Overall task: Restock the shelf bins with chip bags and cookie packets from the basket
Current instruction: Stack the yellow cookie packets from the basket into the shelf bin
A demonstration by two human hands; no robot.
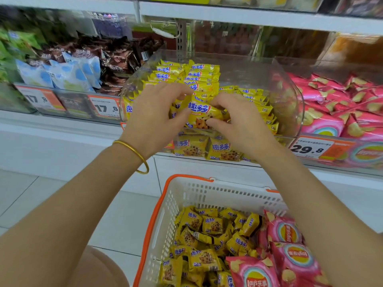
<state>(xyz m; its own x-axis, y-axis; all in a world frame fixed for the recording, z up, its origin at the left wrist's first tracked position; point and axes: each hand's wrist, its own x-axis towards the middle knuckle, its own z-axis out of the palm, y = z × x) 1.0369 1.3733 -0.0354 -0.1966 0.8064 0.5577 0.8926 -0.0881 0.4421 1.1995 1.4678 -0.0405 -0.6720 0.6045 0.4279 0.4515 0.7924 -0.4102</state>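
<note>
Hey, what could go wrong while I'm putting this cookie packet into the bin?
The clear bin looks heaped near its front, so the cookie packet pinched between your left hand and right hand might slide out over the lip. Pushing it in could also topple the stacked packets behind.

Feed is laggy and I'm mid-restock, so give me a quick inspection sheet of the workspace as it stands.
Surface: white shelf; clear bin partly filled with yellow packets.
Job's things: held packet over the bin; basket below with cookie packets and pink chip bags.
Clutter: nothing seen.
Hands: left hand and right hand both pinch the held packet.
Cables: white cord-like loop behind the bin, unclear.
Surroundings: shelved chips on the right, price tags, tiled floor.
</note>
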